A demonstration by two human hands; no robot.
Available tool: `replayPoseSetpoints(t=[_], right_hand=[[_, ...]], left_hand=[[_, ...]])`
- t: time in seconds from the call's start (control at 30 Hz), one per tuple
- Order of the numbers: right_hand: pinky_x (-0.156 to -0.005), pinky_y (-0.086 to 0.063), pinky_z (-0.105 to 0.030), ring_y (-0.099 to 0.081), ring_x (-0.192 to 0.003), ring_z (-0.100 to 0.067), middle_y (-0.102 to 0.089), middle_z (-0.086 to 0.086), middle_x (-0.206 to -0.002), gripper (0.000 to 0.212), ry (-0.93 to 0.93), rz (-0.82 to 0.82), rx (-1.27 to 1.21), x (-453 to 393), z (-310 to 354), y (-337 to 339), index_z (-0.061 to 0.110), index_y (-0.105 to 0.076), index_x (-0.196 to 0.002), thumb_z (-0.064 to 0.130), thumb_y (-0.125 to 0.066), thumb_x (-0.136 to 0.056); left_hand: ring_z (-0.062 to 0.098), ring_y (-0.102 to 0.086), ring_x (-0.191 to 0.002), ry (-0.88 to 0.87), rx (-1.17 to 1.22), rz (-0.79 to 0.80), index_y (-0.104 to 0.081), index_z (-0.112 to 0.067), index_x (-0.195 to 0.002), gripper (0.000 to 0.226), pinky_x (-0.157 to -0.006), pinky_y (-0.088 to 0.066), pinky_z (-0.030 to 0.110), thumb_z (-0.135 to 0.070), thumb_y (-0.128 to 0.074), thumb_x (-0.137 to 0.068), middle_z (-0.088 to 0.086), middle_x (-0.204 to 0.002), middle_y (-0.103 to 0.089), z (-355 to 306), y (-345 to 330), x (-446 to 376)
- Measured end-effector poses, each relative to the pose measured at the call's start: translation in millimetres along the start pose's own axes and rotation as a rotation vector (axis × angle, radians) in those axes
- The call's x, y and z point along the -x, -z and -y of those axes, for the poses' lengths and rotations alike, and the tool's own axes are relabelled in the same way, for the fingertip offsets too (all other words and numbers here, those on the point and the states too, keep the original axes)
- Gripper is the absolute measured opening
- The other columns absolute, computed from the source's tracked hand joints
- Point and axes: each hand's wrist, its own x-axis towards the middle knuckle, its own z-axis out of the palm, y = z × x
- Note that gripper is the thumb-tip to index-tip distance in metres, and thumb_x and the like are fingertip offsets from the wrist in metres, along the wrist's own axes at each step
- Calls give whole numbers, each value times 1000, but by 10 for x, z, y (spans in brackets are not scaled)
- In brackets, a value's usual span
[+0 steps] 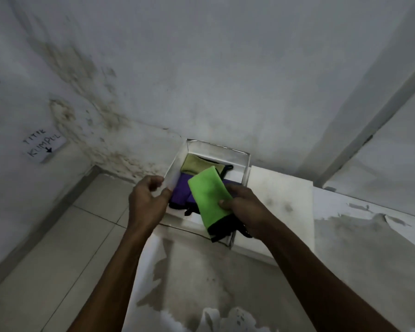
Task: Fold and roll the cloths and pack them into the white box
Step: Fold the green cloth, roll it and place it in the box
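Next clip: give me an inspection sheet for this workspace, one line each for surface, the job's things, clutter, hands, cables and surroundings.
Surface: white table, stained, coating peeling.
Job's things: white box open, against the wall; olive cloth and purple cloth inside; bright green cloth, folded with black edging, held over the box.
Clutter: flat white board to the right of the box.
Hands: left hand grips the box's left wall; right hand holds the green cloth, thumb on top.
Cables: nothing seen.
Surroundings: stained white wall; handwritten paper sign; tiled floor.
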Motion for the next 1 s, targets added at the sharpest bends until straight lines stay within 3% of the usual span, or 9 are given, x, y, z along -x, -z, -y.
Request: replayPoseSetpoints(t=[0.1,0.2,0.27,0.37,0.43,0.57,0.7,0.9,1.0], right_hand=[[-61,-52,-17,-64,-82,-16,-65,-10,-104,45,7,82,126,-307,61,-146,6,-59,-121,-16,-48,-83],[-50,-50,-11,-61,-71,-5,-65,-5,-91,50,14,148,273,-584,41,-304,6,-62,-118,-19,-43,-79],[-58,-53,-19,-63,-73,-13,-64,-8,-91,48,1,151,351,-731,-28,-364,5,-62,-116,-18,-41,-78],[-71,-48,-31,-60,-84,-26,-60,-15,-89,34,-53,143,504,-891,-151,-401,1,-64,-104,-11,-42,-80],[-66,-46,-30,-59,-82,-25,-60,-16,-88,31,-92,209,622,-926,-238,-416,4,-65,-98,-8,-42,-80],[-57,-49,-22,-61,-83,-23,-66,-20,-102,40,-143,335,681,-959,-400,-524,0,-65,-109,-11,-39,-81],[-63,-52,-23,-62,-91,-23,-65,-18,-108,49,-162,391,641,-1014,-448,-637,-2,-63,-116,-17,-34,-79],[-86,-51,-38,-63,-101,-31,-66,-23,-114,37,-29,418,838,-1063,-520,-737,-2,-64,-109,-9,-45,-78],[-89,-50,-40,-60,-109,-35,-63,-19,-119,33,71,343,1003,-1043,-577,-766,6,-59,-113,10,-58,-80]], left_hand=[[28,-57,-106,-34,-251,73,-59,-7,-117,41,-87,-46,35,-21,-71,-81,15,-114,-63,191,-52,-272],[34,-58,-109,45,-299,237,-49,-8,-127,41,-84,-44,33,-26,-58,-92,18,-121,-60,365,-152,-357],[36,-58,-106,10,-380,235,-47,-10,-124,32,-83,-46,39,-26,-47,-96,17,-118,-61,463,-226,-332],[40,-59,-95,-31,-492,110,-48,-9,-116,25,-74,-42,40,-22,-39,-96,17,-106,-63,497,-298,-295],[40,-60,-91,-33,-514,51,-50,-8,-115,25,-70,-39,37,-19,-39,-95,18,-102,-64,491,-331,-273],[34,-61,-87,-64,-573,15,-49,-8,-114,26,-70,-42,36,-24,-37,-98,14,-100,-64,513,-366,-244],[30,-62,-86,-65,-598,-14,-49,-8,-114,27,-71,-46,38,-25,-35,-100,13,-99,-64,507,-398,-235],[30,-63,-86,-43,-615,-33,-50,-8,-114,29,-73,-49,41,-27,-33,-100,13,-99,-65,472,-407,-230],[28,-63,-82,-32,-641,-34,-51,-8,-112,30,-71,-49,40,-29,-33,-100,12,-96,-65,481,-415,-242]])
